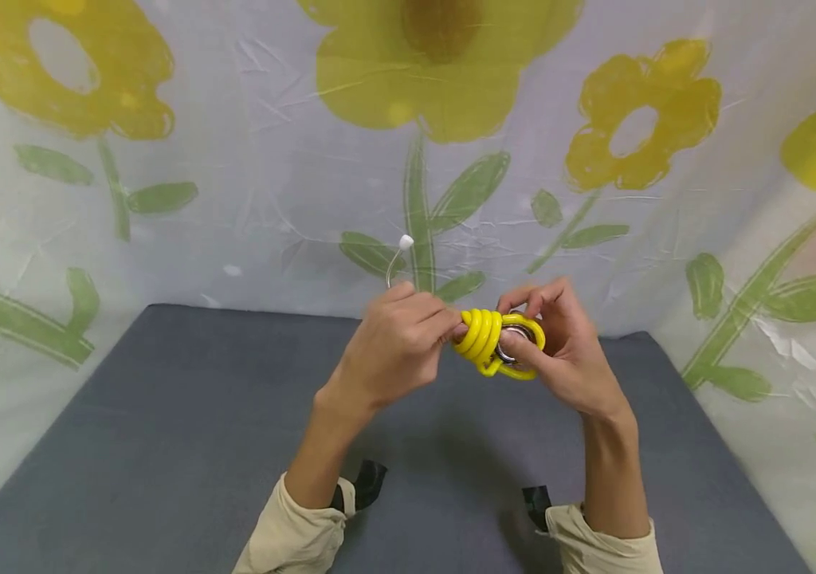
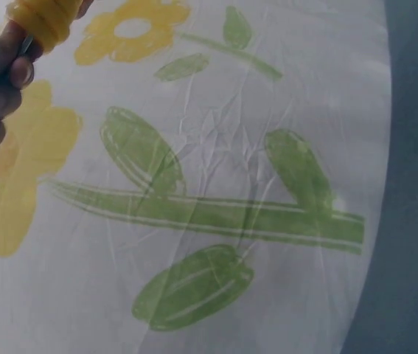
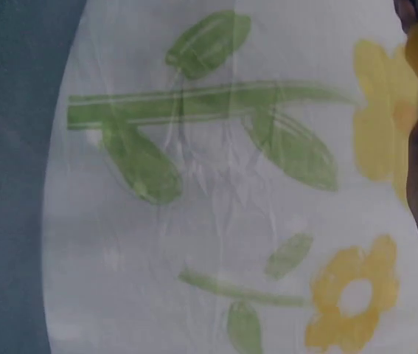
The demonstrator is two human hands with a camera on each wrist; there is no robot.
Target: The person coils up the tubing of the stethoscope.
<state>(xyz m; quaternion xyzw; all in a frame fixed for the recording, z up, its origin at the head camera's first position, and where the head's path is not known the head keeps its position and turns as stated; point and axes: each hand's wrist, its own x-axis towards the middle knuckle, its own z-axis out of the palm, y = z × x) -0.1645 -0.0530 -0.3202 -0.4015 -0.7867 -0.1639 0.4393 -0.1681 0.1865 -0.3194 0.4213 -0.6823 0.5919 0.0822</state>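
Note:
A yellow coiled cord (image 1: 481, 339) is held up above the table between the hands. One of its loops runs round a shiny, round metal part (image 1: 507, 352). My right hand (image 1: 580, 363) grips that end, thumb across the metal and fingers behind. At the coil's other end, my left hand (image 1: 394, 343) has its fingers curled round a thin metal wire, its fingertips close against the coil. A white tip (image 1: 406, 241) tops the wire above the left hand. In the left wrist view, the wire (image 2: 24, 46) shows beside the coil. Fingers hide much of both things.
A dark grey table (image 1: 164, 446) spreads below the hands. Behind and beside it hangs a pale sheet (image 1: 257, 199) printed with yellow flowers and green leaves. Each wrist wears a black strap mount (image 1: 370, 481) by a beige sleeve (image 1: 300, 526).

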